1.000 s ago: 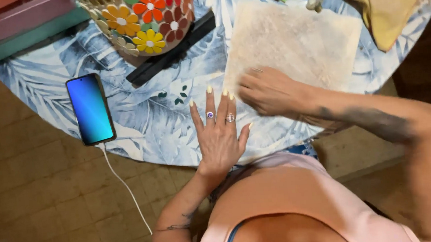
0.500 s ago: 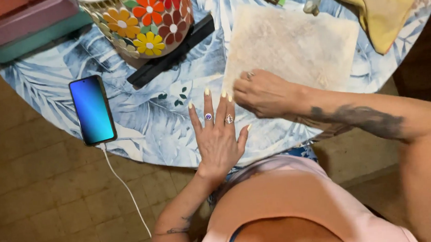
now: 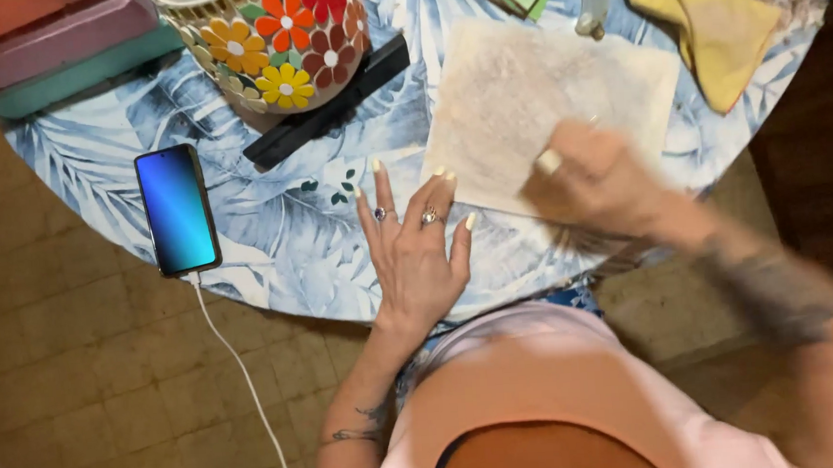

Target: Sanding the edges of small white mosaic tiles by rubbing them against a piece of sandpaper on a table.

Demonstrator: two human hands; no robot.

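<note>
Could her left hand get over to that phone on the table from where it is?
Probably yes: the left hand lies flat on the table, and only bare cloth lies between it and the phone.

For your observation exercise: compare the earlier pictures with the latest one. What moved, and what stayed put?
The right hand slid rightward across the pale sheet, away from the left hand. The left hand stayed flat at the sheet's corner. The phone and flowered vase kept their places.

One camera sits on my head and faces steeply down, close above my chest. It takes in my left hand [image 3: 416, 253], my right hand [image 3: 594, 177], the round table [image 3: 282, 242] and floor [image 3: 107, 378] beyond.
</note>
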